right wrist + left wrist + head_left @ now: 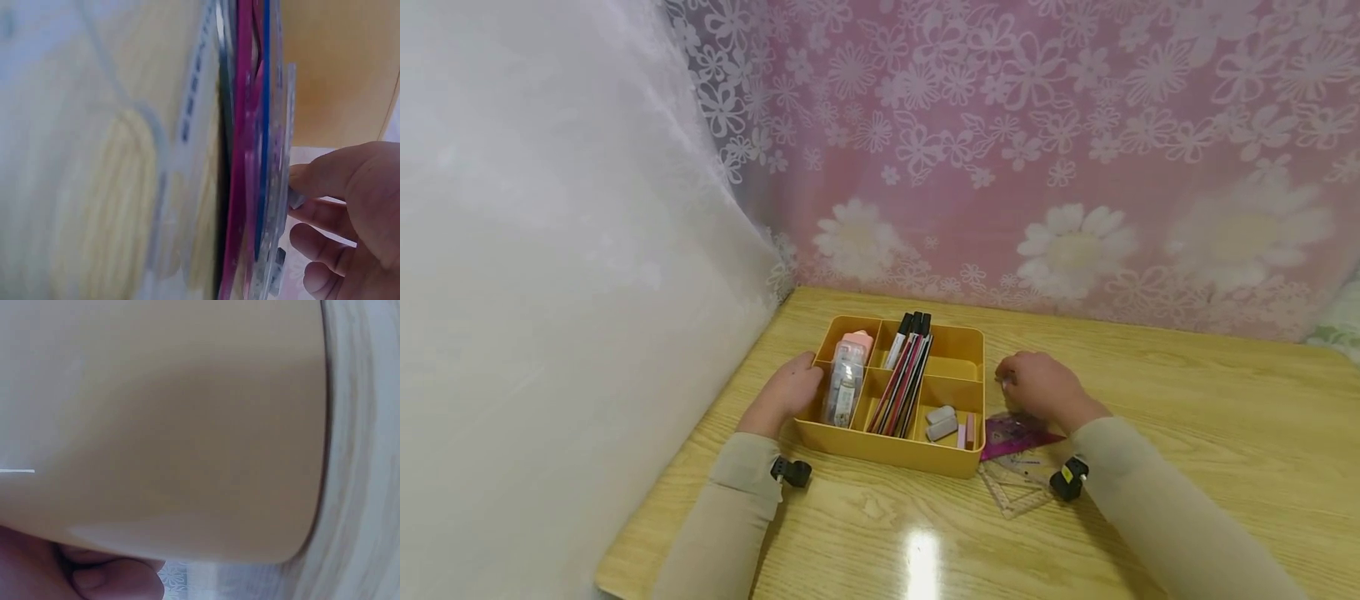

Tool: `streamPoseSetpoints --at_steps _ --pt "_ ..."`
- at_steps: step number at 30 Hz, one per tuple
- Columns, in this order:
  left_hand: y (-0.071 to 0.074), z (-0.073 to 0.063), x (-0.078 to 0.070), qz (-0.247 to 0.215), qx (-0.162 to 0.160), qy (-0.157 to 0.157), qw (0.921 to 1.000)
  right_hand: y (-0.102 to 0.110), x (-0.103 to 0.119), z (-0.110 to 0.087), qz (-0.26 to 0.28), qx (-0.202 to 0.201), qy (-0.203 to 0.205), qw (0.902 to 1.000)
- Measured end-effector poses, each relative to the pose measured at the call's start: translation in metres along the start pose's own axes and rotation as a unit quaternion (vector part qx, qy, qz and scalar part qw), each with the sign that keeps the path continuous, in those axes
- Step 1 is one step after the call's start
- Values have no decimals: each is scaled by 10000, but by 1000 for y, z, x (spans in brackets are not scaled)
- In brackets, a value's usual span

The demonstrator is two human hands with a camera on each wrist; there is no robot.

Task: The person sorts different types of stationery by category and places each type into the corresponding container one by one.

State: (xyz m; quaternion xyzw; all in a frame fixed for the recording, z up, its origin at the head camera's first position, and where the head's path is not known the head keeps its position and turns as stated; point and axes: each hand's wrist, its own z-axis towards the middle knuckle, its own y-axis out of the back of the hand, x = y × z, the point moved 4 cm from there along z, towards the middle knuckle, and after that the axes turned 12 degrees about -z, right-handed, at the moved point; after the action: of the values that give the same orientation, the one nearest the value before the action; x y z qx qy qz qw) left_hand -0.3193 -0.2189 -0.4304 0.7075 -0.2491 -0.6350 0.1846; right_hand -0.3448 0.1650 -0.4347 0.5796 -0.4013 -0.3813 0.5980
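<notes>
Box largely stocked, by the look of it; drawing tools lie outside.
Nearest, a clear set square [1011, 492] and a purple ruler [1015, 439] lie on the table [1210, 417] beside the yellow box [887, 447], apparently left to deal with. Inside its front are erasers [942, 429] and slanting pencils [898, 392], with a clear case [844, 387] at the left. The hands are apart: the left hand [788, 390] grips the box's left side; the right hand [1043, 387], beyond the ruler, pinches a small grey piece [295, 198]. Farthest, black-capped markers [917, 323] stand tilted in the back.
</notes>
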Motion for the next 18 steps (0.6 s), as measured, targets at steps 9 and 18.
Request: streamPoseSetpoints --at_steps 9,18 --pt "-2 2 0 -91 4 79 9999 17 6 -20 875 -566 -75 9945" --pt "0 2 0 -118 -4 110 9999 44 25 -41 1445 -1118 366 9825"
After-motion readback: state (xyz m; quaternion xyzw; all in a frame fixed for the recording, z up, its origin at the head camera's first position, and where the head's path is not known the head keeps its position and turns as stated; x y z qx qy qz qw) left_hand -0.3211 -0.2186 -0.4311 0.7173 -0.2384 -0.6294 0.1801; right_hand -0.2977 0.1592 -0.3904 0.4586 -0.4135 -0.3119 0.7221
